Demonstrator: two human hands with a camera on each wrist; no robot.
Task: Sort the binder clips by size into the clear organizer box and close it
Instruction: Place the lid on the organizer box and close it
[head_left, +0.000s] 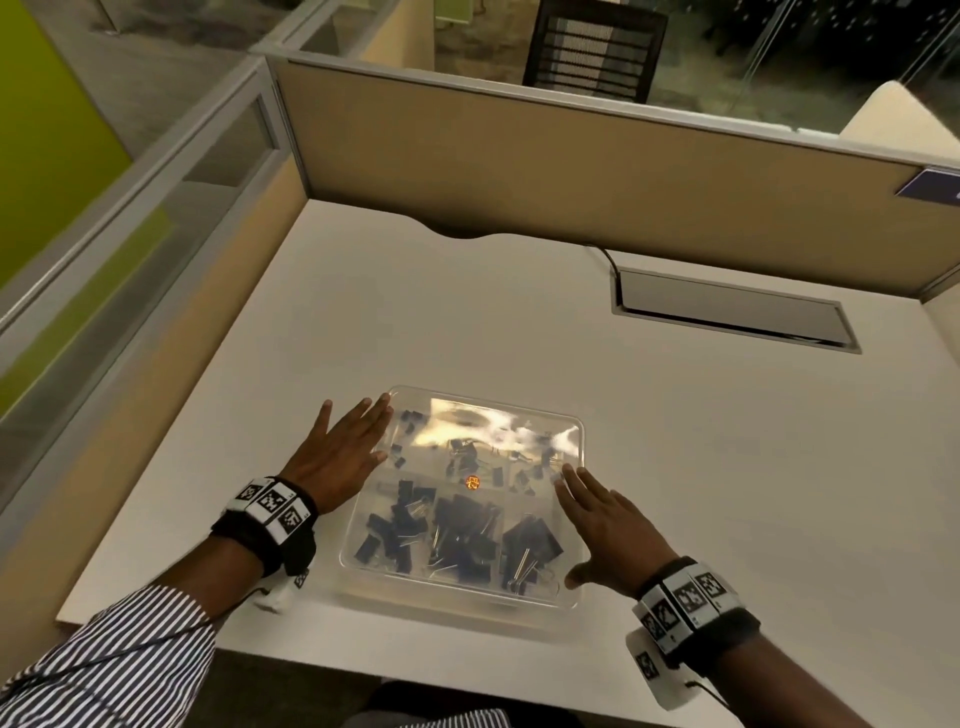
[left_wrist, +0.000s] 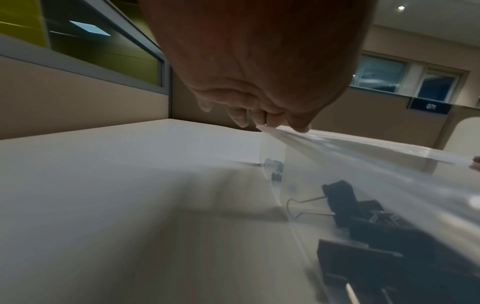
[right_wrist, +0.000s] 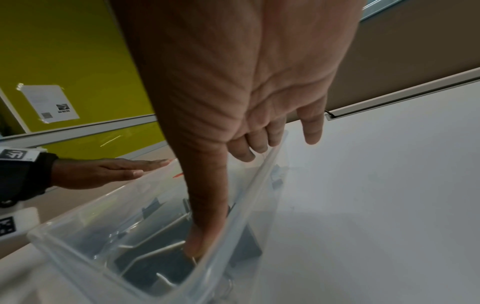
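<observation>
Head view: clear organizer box (head_left: 563, 597) at lower centre of frame on the white tabletop (head_left: 675, 441), lid (head_left: 498, 431) on top, glare across its upper half. Black binder clips (head_left: 462, 540) visible through the plastic, larger ones grouped in the lower compartments, smaller ones scattered above. Left hand (head_left: 340, 457) flat, fingers straight and spread, on the lid's left edge. Right hand (head_left: 602, 530) flat, fingers straight, on the lid's right edge. Striped sleeve (head_left: 104, 654) at lower left.

Left wrist view: fingertips (left_wrist: 298, 127) resting on the lid rim at upper centre; clips behind the clear wall at lower right.

Right wrist view: right hand (right_wrist: 259, 92) extended, thumb (right_wrist: 205, 216) pressed down along the box edge at centre; left hand at middle left, flat on the far rim.
</observation>
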